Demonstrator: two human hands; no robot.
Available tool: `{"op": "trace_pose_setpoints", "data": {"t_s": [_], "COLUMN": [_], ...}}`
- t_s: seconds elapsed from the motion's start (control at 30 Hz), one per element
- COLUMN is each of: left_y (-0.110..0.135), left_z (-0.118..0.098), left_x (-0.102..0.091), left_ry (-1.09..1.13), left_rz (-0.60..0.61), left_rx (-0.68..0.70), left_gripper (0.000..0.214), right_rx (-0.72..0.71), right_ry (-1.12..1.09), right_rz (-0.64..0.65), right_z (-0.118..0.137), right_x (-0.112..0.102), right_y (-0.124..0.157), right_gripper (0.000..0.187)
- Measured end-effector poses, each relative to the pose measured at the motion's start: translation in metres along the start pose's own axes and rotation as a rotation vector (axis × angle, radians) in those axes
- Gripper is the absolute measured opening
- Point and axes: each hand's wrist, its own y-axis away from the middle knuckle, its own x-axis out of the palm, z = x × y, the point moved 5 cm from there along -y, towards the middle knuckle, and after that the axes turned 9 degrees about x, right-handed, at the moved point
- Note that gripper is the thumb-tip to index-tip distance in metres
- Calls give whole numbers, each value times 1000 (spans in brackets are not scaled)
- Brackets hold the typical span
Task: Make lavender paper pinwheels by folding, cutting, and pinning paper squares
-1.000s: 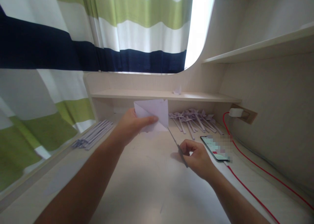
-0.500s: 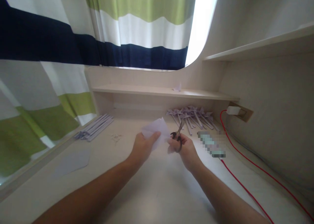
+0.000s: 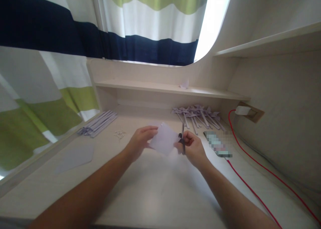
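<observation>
Above the middle of the desk I hold a square sheet of white paper (image 3: pixel 165 140), turned like a diamond. The fingers of my left hand (image 3: pixel 140 140) grip its left corner. My right hand (image 3: pixel 192 148) is closed around a pair of scissors (image 3: pixel 183 138) with dark handles, the blades pointing up and away. The paper's right corner meets the thumb side of my right hand, beside the scissors; whether those fingers pinch it is hard to make out.
Paper pinwheels (image 3: pixel 200 113) on sticks lie at the back right. Rolled paper sticks (image 3: pixel 100 123) are stacked at the left, near small pale pieces (image 3: pixel 120 134) and flat paper (image 3: pixel 76 158). At the right lie a blurred phone (image 3: pixel 217 144) and a red cable (image 3: pixel 253 192). A paper piece (image 3: pixel 185 84) rests on the shelf.
The paper has turned to face me as a flat diamond, and my left hand has shifted from its face to its left corner. The scissors have swung more upright in my right hand.
</observation>
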Motion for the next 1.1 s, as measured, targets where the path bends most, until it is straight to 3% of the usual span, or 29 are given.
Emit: {"op": "trace_pose_setpoints", "data": {"t_s": [0.17,0.23,0.47,0.67,0.83,1.1], "left_y": [-3,-2,-3,-8,-5,-5], "left_z": [10,16,23,26,28,36], "left_x": [-13,-14,-11,-35,-53,-50], "left_ry": [-268,-376,-634,-641,-610,-464], "left_rz": [280,320,194,48,-4,-13], "left_rx": [-157,-171,-166,-149,-143,-150], "left_gripper": [29,26,23,21,16,18], "right_rx": [-74,-73,-41,157,262,381], "right_ry": [136,178,233,680,911,1044], "right_rz": [59,81,114,15,78,231], "right_z": [-5,-10,-22,-27,-28,-29], "right_x": [6,9,13,-3,-11,-8], "right_y": [3,4,1,-9,-12,-2], "right_gripper": [27,25,24,26,24,28]}}
